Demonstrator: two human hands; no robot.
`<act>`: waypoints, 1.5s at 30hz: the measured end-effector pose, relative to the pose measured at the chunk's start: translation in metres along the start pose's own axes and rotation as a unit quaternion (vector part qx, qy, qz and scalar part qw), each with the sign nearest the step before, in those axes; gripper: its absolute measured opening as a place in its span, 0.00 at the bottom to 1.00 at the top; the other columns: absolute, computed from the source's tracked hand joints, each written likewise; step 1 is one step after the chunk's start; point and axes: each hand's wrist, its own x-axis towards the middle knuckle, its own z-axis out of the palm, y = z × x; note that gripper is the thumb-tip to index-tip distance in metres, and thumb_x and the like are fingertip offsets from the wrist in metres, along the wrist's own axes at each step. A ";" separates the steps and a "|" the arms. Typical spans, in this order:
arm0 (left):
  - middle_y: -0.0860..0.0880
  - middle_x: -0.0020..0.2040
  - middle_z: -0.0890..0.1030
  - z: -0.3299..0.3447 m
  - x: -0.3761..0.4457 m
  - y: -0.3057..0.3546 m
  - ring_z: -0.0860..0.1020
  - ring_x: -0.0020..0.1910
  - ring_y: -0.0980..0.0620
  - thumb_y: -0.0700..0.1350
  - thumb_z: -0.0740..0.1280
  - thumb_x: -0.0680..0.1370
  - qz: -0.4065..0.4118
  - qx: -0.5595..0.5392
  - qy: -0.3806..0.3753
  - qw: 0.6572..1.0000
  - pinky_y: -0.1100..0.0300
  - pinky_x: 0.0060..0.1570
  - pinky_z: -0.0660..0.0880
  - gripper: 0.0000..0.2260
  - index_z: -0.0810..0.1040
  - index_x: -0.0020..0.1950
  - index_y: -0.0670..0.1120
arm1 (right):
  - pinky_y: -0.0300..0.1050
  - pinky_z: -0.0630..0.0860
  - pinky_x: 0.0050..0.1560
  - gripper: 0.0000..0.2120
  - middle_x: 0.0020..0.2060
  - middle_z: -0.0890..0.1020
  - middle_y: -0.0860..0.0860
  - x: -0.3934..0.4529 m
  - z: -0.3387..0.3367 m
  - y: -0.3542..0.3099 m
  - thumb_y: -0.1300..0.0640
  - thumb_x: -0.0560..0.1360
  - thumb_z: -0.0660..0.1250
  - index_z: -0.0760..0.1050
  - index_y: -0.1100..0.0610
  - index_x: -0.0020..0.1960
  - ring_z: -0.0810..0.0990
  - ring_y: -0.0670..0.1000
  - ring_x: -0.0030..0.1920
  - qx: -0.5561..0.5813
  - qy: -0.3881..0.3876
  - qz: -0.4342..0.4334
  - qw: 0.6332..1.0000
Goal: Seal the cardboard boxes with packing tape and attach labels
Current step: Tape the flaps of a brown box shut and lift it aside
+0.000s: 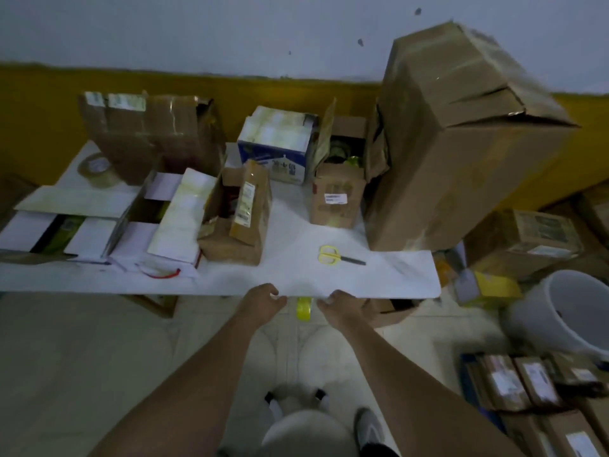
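Note:
Both arms reach to the front edge of the white table (395, 278). My left hand (263, 300) and my right hand (339, 305) have their fingers curled at that edge. A yellow-green tape roll (304, 308) shows just below the edge between them, apart from both. Yellow-handled scissors (339, 255) lie on the table just beyond my right hand. A small open cardboard box (237, 219) with a label stands left of centre, and another open box (339, 192) stands behind the scissors. A large cardboard box (461, 143) leans at the right end. A brown tape roll (95, 169) sits far left.
Open white boxes (89, 222) crowd the table's left side. A taped cardboard box (151, 133) and a blue-and-white box (276, 146) stand at the back. On the floor to the right are a white bucket (566, 311), a cardboard box (527, 239) and several labelled parcels (527, 384).

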 end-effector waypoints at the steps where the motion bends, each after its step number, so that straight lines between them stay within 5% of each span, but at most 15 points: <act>1: 0.43 0.63 0.80 0.010 0.003 -0.007 0.79 0.60 0.46 0.53 0.71 0.78 -0.016 -0.007 -0.011 1.000 0.61 0.54 0.72 0.19 0.78 0.64 0.43 | 0.44 0.69 0.62 0.26 0.67 0.76 0.56 0.006 0.017 0.003 0.45 0.79 0.64 0.71 0.61 0.69 0.73 0.57 0.68 0.038 -0.016 0.024 0.999; 6: 0.42 0.66 0.77 0.043 0.029 -0.039 0.76 0.63 0.46 0.54 0.68 0.80 -0.081 -0.038 -0.055 0.995 0.62 0.54 0.68 0.23 0.72 0.71 0.44 | 0.43 0.70 0.63 0.34 0.72 0.71 0.55 0.044 0.082 0.008 0.47 0.79 0.67 0.60 0.59 0.78 0.71 0.56 0.71 0.254 -0.054 0.118 0.959; 11: 0.42 0.64 0.77 0.048 0.052 -0.055 0.76 0.57 0.46 0.52 0.67 0.81 -0.114 -0.051 -0.067 0.990 0.61 0.54 0.69 0.23 0.70 0.73 0.43 | 0.40 0.71 0.54 0.28 0.61 0.80 0.62 0.072 0.112 0.007 0.57 0.78 0.70 0.65 0.56 0.75 0.78 0.57 0.62 0.430 -0.001 0.149 0.890; 16: 0.41 0.63 0.79 0.044 0.048 -0.063 0.79 0.58 0.44 0.54 0.67 0.80 -0.142 -0.069 -0.077 0.984 0.54 0.60 0.75 0.23 0.71 0.72 0.45 | 0.43 0.77 0.51 0.19 0.59 0.82 0.54 0.065 0.116 0.013 0.52 0.77 0.70 0.76 0.54 0.68 0.80 0.54 0.51 0.369 0.011 0.148 0.917; 19: 0.43 0.56 0.81 0.041 0.042 -0.055 0.80 0.46 0.48 0.52 0.67 0.81 -0.159 -0.112 -0.087 0.977 0.57 0.46 0.76 0.21 0.71 0.71 0.44 | 0.36 0.74 0.34 0.07 0.44 0.84 0.45 0.059 0.109 0.011 0.55 0.77 0.69 0.84 0.54 0.52 0.79 0.50 0.42 0.384 0.008 0.144 0.912; 21: 0.44 0.52 0.80 0.039 0.038 -0.041 0.78 0.41 0.50 0.50 0.66 0.81 -0.167 -0.160 -0.091 0.968 0.60 0.40 0.73 0.18 0.73 0.68 0.42 | 0.36 0.73 0.40 0.06 0.41 0.83 0.42 0.056 0.105 0.009 0.57 0.76 0.70 0.85 0.55 0.48 0.81 0.49 0.49 0.402 0.008 0.134 0.906; 24: 0.44 0.51 0.81 0.035 0.033 -0.017 0.79 0.45 0.49 0.48 0.64 0.82 -0.182 -0.221 -0.097 0.953 0.58 0.45 0.75 0.14 0.77 0.63 0.41 | 0.40 0.73 0.46 0.04 0.43 0.83 0.44 0.047 0.095 0.002 0.56 0.76 0.71 0.85 0.53 0.45 0.79 0.47 0.46 0.424 -0.017 0.144 0.894; 29: 0.46 0.52 0.82 0.027 0.021 0.012 0.80 0.49 0.49 0.51 0.65 0.82 -0.198 -0.283 -0.101 0.933 0.54 0.53 0.78 0.12 0.77 0.59 0.44 | 0.47 0.78 0.55 0.07 0.44 0.84 0.48 0.037 0.060 -0.015 0.57 0.77 0.69 0.84 0.52 0.43 0.81 0.52 0.50 0.437 -0.034 0.113 0.892; 33: 0.43 0.54 0.82 0.017 0.011 0.028 0.80 0.49 0.47 0.52 0.65 0.82 -0.195 -0.347 -0.105 0.911 0.56 0.48 0.79 0.14 0.78 0.60 0.43 | 0.44 0.76 0.57 0.11 0.41 0.83 0.43 0.022 0.029 -0.029 0.60 0.77 0.66 0.83 0.49 0.40 0.81 0.48 0.48 0.399 -0.026 0.047 0.915; 36: 0.44 0.55 0.80 0.005 0.002 0.045 0.79 0.52 0.47 0.55 0.67 0.80 -0.183 -0.371 -0.094 0.905 0.53 0.55 0.77 0.13 0.79 0.57 0.47 | 0.44 0.76 0.58 0.13 0.40 0.84 0.41 0.004 0.011 -0.036 0.59 0.77 0.66 0.83 0.46 0.39 0.82 0.47 0.49 0.380 -0.009 -0.003 0.925; 39: 0.47 0.59 0.79 -0.011 -0.015 0.068 0.78 0.58 0.47 0.56 0.69 0.78 -0.141 -0.377 -0.091 0.911 0.53 0.57 0.76 0.16 0.79 0.61 0.49 | 0.44 0.77 0.56 0.12 0.41 0.84 0.42 -0.020 -0.012 -0.039 0.58 0.78 0.66 0.82 0.44 0.41 0.83 0.48 0.49 0.359 0.010 -0.063 0.931; 45: 0.48 0.55 0.83 -0.040 -0.062 0.118 0.80 0.56 0.49 0.51 0.71 0.78 -0.016 -0.447 -0.027 0.894 0.55 0.57 0.75 0.07 0.82 0.53 0.50 | 0.33 0.75 0.47 0.10 0.42 0.84 0.44 -0.069 -0.068 -0.047 0.60 0.80 0.65 0.84 0.49 0.47 0.81 0.42 0.44 0.351 0.056 -0.170 0.919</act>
